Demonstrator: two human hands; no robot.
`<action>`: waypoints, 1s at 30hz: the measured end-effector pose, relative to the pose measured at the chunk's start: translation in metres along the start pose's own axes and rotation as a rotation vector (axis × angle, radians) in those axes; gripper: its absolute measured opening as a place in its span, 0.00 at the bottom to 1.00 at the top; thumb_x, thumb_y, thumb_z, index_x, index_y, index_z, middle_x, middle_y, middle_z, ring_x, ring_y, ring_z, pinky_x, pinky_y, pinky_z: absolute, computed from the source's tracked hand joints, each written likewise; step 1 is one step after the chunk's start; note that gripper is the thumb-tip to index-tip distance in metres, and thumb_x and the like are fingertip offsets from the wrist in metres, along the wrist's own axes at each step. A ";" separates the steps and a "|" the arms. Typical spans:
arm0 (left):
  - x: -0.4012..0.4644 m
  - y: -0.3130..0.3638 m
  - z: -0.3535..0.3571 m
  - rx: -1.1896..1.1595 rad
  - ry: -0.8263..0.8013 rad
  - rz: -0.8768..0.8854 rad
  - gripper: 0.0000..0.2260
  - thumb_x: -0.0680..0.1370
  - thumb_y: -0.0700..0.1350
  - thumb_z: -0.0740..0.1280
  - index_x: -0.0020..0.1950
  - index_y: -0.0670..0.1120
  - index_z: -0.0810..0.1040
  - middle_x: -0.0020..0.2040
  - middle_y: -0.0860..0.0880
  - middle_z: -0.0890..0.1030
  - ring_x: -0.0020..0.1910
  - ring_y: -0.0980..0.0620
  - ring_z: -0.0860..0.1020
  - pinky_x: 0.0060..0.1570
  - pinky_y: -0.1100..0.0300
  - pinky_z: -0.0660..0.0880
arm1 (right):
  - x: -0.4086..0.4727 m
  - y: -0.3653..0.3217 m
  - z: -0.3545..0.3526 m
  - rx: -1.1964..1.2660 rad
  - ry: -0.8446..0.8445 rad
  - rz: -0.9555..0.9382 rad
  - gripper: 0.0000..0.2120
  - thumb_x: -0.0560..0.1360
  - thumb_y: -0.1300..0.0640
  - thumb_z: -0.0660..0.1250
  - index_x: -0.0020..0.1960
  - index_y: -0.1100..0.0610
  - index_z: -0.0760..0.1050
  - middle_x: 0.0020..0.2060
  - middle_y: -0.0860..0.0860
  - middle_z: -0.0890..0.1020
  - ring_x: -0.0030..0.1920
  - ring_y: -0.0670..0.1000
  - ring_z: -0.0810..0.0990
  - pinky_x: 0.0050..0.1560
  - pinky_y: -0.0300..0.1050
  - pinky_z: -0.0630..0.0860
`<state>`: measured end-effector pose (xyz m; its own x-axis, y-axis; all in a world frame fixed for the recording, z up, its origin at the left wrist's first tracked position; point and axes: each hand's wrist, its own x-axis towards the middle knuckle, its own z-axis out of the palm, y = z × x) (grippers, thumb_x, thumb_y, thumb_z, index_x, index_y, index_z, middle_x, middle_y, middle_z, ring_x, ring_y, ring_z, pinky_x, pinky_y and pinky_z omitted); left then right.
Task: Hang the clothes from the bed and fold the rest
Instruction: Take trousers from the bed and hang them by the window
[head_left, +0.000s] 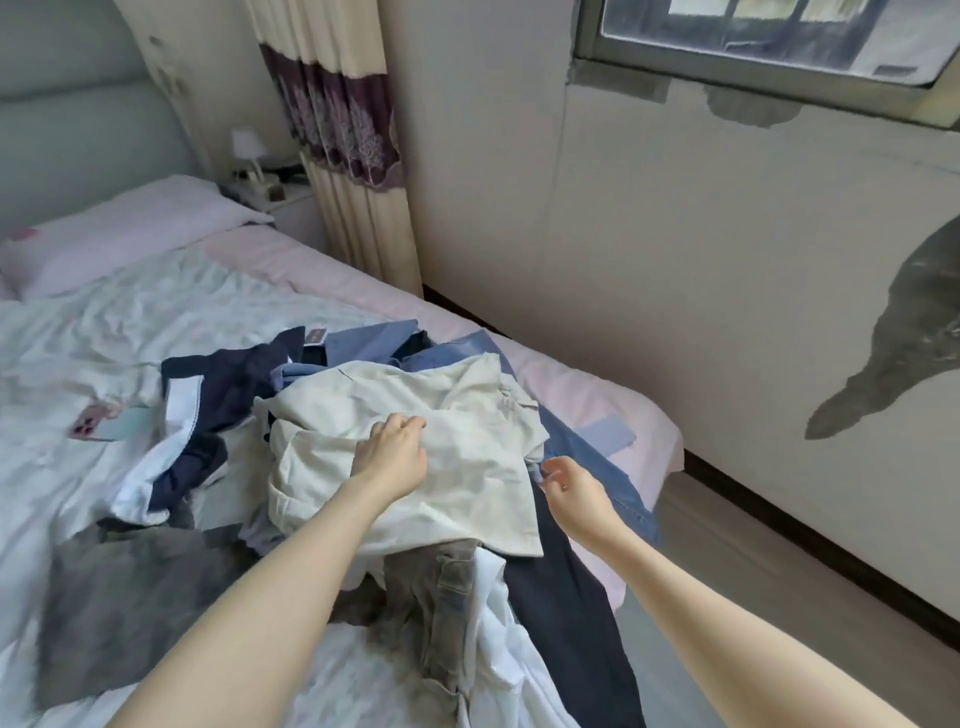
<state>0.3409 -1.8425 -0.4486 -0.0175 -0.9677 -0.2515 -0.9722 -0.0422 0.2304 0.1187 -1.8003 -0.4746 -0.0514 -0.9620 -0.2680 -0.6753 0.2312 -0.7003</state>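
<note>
A heap of clothes lies on the bed (156, 322). On top is a cream shirt (467, 415). My left hand (392, 452) rests on its middle with fingers curled into the cloth. My right hand (569, 480) is at the shirt's right edge, fingers loosely curled, pinching the hem between thumb and forefinger. Under the shirt lie a blue denim garment (597, 447), a navy and white piece (208, 405), a grey garment (135, 597), grey-brown trousers (441, 613), a white cloth (498, 649) and dark navy trousers (566, 613).
A phone (104, 421) in a pale case lies on the quilt left of the heap. A pillow (119, 234) sits at the head of the bed. A nightstand (280, 202) with a lamp stands by the curtain (343, 156). A narrow floor strip (779, 597) runs along the wall.
</note>
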 end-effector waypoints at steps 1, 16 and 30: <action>0.029 -0.003 0.006 0.016 -0.015 -0.001 0.20 0.79 0.43 0.55 0.72 0.47 0.62 0.70 0.46 0.64 0.68 0.44 0.63 0.64 0.51 0.65 | 0.027 0.004 0.008 -0.001 -0.002 0.033 0.16 0.77 0.62 0.53 0.61 0.57 0.72 0.55 0.51 0.78 0.55 0.53 0.75 0.46 0.40 0.65; 0.280 -0.005 0.076 0.199 -0.390 0.035 0.45 0.70 0.70 0.61 0.76 0.56 0.39 0.77 0.44 0.43 0.76 0.42 0.45 0.70 0.41 0.49 | 0.240 0.052 0.084 0.215 -0.102 0.506 0.36 0.77 0.51 0.59 0.76 0.61 0.43 0.74 0.57 0.59 0.72 0.58 0.61 0.68 0.49 0.61; 0.248 -0.002 0.052 -0.258 -0.170 0.009 0.43 0.68 0.58 0.71 0.76 0.49 0.53 0.70 0.45 0.69 0.67 0.42 0.69 0.59 0.50 0.67 | 0.208 0.040 0.052 0.227 0.141 0.319 0.05 0.74 0.57 0.59 0.42 0.54 0.63 0.36 0.48 0.74 0.39 0.50 0.72 0.35 0.43 0.65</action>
<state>0.3267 -2.0691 -0.5606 -0.0859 -0.9139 -0.3966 -0.8806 -0.1166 0.4594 0.1190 -1.9834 -0.5927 -0.3431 -0.8436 -0.4131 -0.4306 0.5321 -0.7290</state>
